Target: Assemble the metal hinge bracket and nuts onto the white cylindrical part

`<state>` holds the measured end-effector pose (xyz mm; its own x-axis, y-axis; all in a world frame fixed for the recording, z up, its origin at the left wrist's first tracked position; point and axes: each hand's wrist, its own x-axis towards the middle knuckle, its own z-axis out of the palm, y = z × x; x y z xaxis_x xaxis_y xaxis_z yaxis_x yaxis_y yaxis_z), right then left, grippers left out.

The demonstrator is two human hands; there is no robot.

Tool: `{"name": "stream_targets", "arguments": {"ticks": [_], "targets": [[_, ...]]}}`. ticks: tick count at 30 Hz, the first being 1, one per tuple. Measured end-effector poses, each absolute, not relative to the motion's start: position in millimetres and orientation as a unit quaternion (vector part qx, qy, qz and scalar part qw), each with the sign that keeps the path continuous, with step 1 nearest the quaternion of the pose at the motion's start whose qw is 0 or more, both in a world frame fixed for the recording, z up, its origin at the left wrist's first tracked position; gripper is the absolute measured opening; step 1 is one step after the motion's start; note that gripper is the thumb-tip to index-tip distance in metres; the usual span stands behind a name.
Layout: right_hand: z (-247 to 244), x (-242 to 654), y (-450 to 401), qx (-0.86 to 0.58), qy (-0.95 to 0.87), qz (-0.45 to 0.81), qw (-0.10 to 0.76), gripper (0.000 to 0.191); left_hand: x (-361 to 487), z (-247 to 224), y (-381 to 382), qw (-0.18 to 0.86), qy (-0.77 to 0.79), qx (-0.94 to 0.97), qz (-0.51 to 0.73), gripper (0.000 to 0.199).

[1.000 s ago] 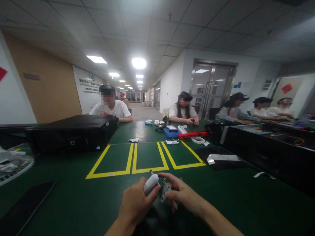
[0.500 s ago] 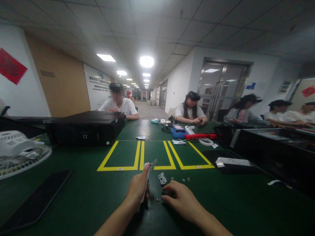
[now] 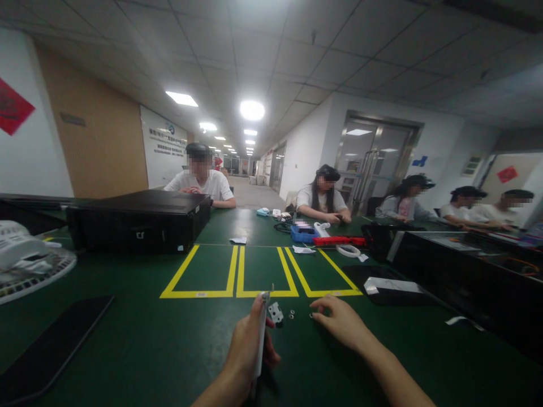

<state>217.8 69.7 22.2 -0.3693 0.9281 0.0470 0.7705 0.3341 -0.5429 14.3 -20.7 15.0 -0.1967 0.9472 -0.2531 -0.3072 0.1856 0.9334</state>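
In the head view, with the clock face centred on the small metal plate point(image 3: 275, 312) lying on the green table point(image 3: 169, 345), the right hand point(image 3: 341, 322) has moved outward to 3 o'clock. Its thumb and forefinger curl at a small ring point(image 3: 311, 315); whether they grip it or only touch it, I cannot tell. A loose piece seen nearer the wearer half a second ago is gone from that spot, and two little rings point(image 3: 292, 314) now sit close together just beside the plate, also at 3 o'clock, so the small parts appear more closely grouped.

At 8 o'clock the left hand point(image 3: 248, 342) stays closed around a thin white piece point(image 3: 261, 339), now held nearly edge-on and upright. Yellow tape outlines point(image 3: 267, 293) lie at 12 o'clock, a black case point(image 3: 139, 223) at 10.
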Motion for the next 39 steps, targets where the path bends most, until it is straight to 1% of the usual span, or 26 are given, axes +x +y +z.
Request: {"name": "stream_targets", "arguments": {"ticks": [2, 4, 8, 13, 15, 17, 21, 23, 26, 28, 34, 39], "targets": [[20.5, 214.1, 67.3, -0.514, -0.81, 0.238, 0.154, 0.026, 17.6, 13.6, -21.8, 0.551, 0.53, 0.325, 0.557, 0.074], [19.0, 212.0, 66.7, -0.5, -0.82, 0.236, 0.147, 0.027, 18.9, 11.6, -21.4, 0.555, 0.525, 0.336, 0.55, 0.073], [16.1, 209.7, 69.3, -0.508, -0.822, 0.197, 0.166, 0.017, 18.2, 9.7, -19.8, 0.56, 0.52, 0.335, 0.551, 0.064], [16.9, 209.0, 69.3, -0.532, -0.805, 0.194, 0.179, 0.01, 13.6, 15.8, -19.1, 0.563, 0.531, 0.355, 0.525, 0.065], [22.4, 209.8, 66.3, -0.532, -0.803, 0.193, 0.188, 0.008, 11.6, 17.6, -18.6, 0.548, 0.555, 0.366, 0.507, 0.065], [32.0, 210.0, 61.0, -0.505, -0.808, 0.19, 0.235, 0.008, 10.5, 18.0, -18.3, 0.507, 0.593, 0.398, 0.482, 0.065], [52.3, 201.4, 42.3, -0.357, -0.805, 0.166, 0.443, 0.012, 12.5, 17.3, -20.2, 0.395, 0.661, 0.476, 0.424, 0.066], [55.4, 191.3, 31.2, -0.292, -0.807, 0.135, 0.494, 0.009, 15.1, 17.4, -22.0, 0.351, 0.684, 0.504, 0.394, 0.065], [49.8, 174.6, 18.5, -0.232, -0.835, 0.088, 0.49, 0.007, 18.3, 17.6, -24.0, 0.302, 0.702, 0.539, 0.354, 0.062], [43.7, 166.8, 14.3, -0.223, -0.844, 0.062, 0.485, 0.009, 18.8, 17.5, -24.2, 0.292, 0.71, 0.544, 0.338, 0.061], [35.9, 161.6, 11.0, -0.271, -0.837, 0.006, 0.476, 0.014, 16.0, 13.4, -21.3, 0.302, 0.699, 0.537, 0.363, 0.066], [33.2, 159.6, 7.6, -0.307, -0.835, 0.011, 0.456, 0.018, 16.0, 12.6, -21.0, 0.307, 0.699, 0.533, 0.364, 0.067]]}}
